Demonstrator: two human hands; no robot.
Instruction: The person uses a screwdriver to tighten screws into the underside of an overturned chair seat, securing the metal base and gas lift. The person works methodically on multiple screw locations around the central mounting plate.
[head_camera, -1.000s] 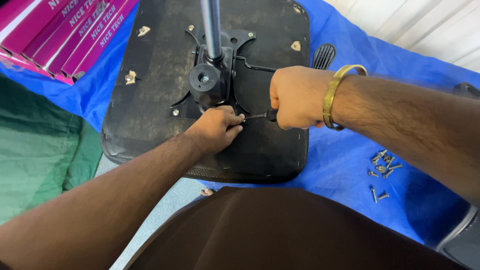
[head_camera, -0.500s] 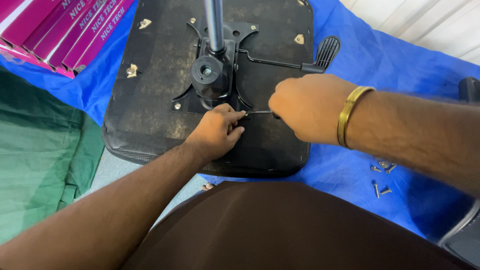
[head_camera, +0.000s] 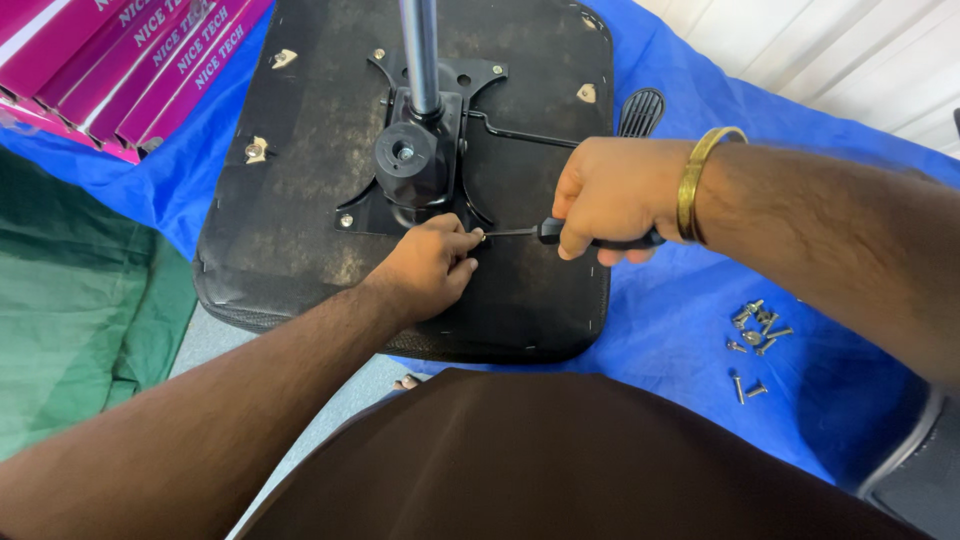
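Right hand (head_camera: 615, 195) wraps shut around a black screwdriver (head_camera: 560, 233); left hand (head_camera: 428, 265) pinches its thin tip. Both rest on the black metal plate (head_camera: 440, 110) of the upturned, dusty seat (head_camera: 300, 220). Loose silvery bolts (head_camera: 755, 330) lie right of the seat.

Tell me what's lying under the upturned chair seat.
The chair seat rests on a blue sheet, which shows all around it and holds loose screws. Green fabric lies to the left. Whatever is directly beneath the seat is covered.
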